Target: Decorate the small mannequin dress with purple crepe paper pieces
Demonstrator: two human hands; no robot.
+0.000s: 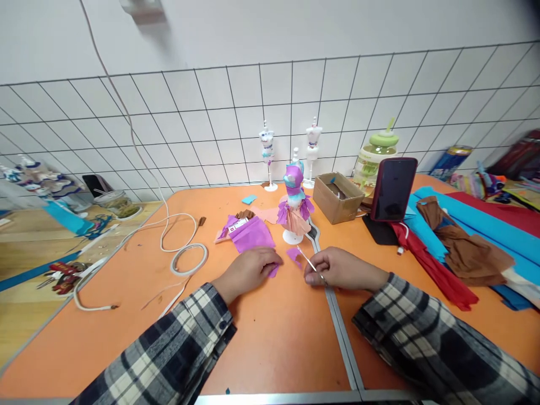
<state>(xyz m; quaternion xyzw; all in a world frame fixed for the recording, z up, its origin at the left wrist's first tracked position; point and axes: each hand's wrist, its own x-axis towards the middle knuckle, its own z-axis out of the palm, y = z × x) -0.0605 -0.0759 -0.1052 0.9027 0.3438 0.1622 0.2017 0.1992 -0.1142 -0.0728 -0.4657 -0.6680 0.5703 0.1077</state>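
Observation:
My left hand (248,271) lies on the orange table (274,337) with its fingers curled over the edge of a purple paper sheet (252,235). My right hand (340,269) is closed in a pinch on thin metal tweezers (307,260), whose tip touches a small purple paper scrap (294,255). Just behind the hands stands a small mannequin (294,202) on a white base, dressed in purple, blue and tan paper.
Two bare white mannequins (268,152) stand by the wire grid at the back. A cardboard box (337,197), a propped phone (393,188) and a green-lidded jar (377,157) sit right of centre. Blue, red and brown paper sheets (459,247) cover the right. A white cable (185,256) coils left.

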